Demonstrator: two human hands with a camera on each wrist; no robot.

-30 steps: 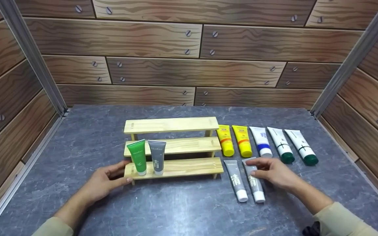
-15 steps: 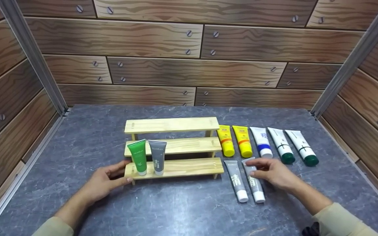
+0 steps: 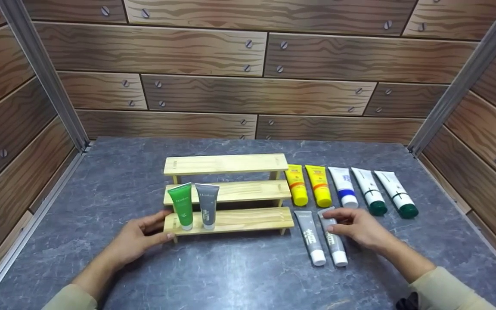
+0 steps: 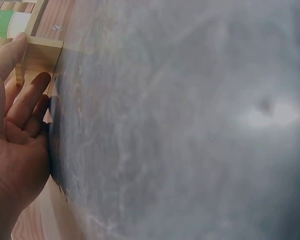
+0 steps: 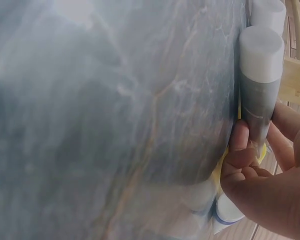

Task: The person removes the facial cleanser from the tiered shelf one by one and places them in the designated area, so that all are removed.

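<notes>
In the head view a three-tier wooden display stand (image 3: 243, 219) stands left of centre. My left hand (image 3: 134, 241) holds the left end of its lowest step, thumb at the front corner and forefinger farther back. On that step stand a green squeeze tube (image 3: 182, 206) and a grey squeeze tube (image 3: 207, 206), caps down. My right hand (image 3: 360, 228) grips another grey tube (image 3: 336, 245) near its flat end; this tube lies on the table, its white cap (image 5: 261, 52) plain in the right wrist view. A similar grey tube (image 3: 309, 237) lies just left of it.
Behind the right hand lie two yellow tubes (image 3: 318, 183), a white tube with a blue band (image 3: 342, 183) and two white tubes with green caps (image 3: 396, 191). Wood-patterned walls (image 3: 248, 94) enclose the grey marbled table (image 3: 222, 275) at the back and sides.
</notes>
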